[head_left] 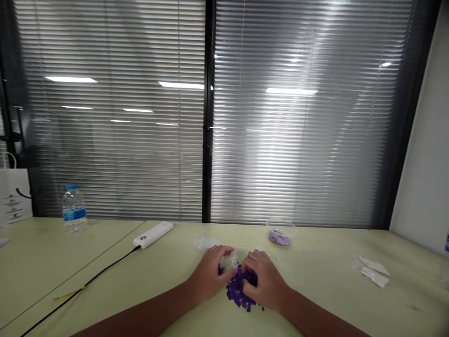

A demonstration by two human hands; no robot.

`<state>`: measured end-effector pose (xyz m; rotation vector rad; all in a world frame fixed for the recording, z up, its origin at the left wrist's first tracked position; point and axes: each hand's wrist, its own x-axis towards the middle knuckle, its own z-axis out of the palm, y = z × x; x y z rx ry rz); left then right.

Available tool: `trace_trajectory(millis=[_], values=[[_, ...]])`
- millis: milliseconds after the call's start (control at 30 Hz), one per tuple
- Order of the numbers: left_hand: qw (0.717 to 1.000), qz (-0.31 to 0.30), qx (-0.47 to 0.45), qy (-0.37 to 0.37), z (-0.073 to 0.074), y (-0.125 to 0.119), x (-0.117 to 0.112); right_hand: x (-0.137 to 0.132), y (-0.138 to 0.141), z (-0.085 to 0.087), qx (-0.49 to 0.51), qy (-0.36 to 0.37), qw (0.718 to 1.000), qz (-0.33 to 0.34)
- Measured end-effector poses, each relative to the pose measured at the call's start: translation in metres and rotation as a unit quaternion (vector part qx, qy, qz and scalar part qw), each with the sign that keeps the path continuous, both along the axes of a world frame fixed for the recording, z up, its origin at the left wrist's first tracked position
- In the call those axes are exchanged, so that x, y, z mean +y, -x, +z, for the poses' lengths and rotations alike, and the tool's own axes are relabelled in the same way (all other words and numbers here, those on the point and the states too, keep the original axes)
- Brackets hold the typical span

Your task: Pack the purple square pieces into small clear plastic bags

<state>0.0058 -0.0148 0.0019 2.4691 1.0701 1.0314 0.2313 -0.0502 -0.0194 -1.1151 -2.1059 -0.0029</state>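
A pile of small dark purple square pieces (pixel 239 292) lies on the table between my hands. My left hand (pixel 212 273) curves round a clear plastic container (pixel 228 261), its thumb and fingers gripping the sides; the container seems tilted toward the pile, and some dark pieces show at its edge. My right hand (pixel 264 276) rests at the pile's right side, its fingers curled inward over purple pieces. Its palm and some fingertips are partly hidden.
Behind my hands lie a clear plastic lid or bag (pixel 205 242) and a clear tub of lilac pieces (pixel 279 237). Plastic packets (pixel 371 270) lie right. Leftward are a white power bank (pixel 153 235) with a black cable (pixel 105 269), a water bottle (pixel 74 210) and a paper bag (pixel 14 194).
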Motion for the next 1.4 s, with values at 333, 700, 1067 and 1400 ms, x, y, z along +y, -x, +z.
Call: trace_trajectory(millis=[333, 700, 1067, 1400], values=[[1.000, -0.022, -0.009, 0.001, -0.002, 0.002, 0.003, 0.006, -0.001, 0.000, 0.057, -0.004, 0.998, 0.040], [0.999, -0.049, 0.003, 0.022, 0.004, 0.002, -0.002, 0.014, -0.012, 0.002, 0.189, 0.081, 0.978, 0.043], [0.997, -0.075, 0.024, 0.004, 0.004, 0.003, -0.005, 0.017, -0.013, -0.001, 0.193, 0.064, 0.978, 0.035], [0.996, -0.084, 0.025, -0.011, 0.004, 0.003, -0.003, 0.007, -0.007, 0.005, 0.151, 0.001, 0.987, 0.061]])
